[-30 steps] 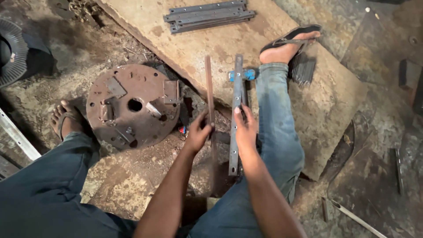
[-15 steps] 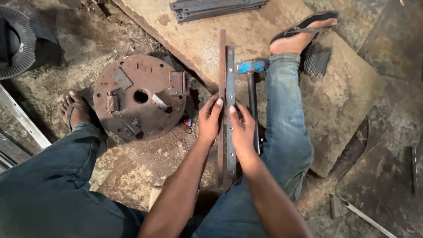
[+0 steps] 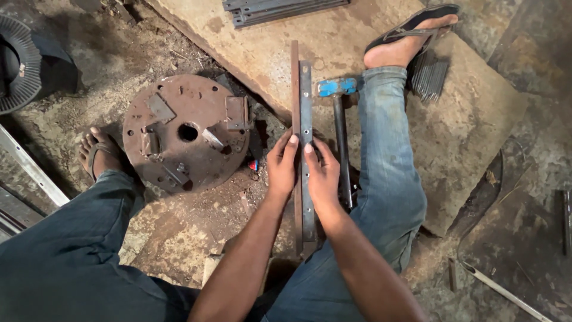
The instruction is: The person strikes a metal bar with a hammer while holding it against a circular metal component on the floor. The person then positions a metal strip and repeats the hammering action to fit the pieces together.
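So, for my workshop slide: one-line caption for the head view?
Both hands, left hand and right hand, press two metal strips side by side beside a blue-headed hammer.

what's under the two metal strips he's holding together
The two metal strips lie on a stone slab at their far end. Nearer, both hands and the jeans leg hide what lies beneath.
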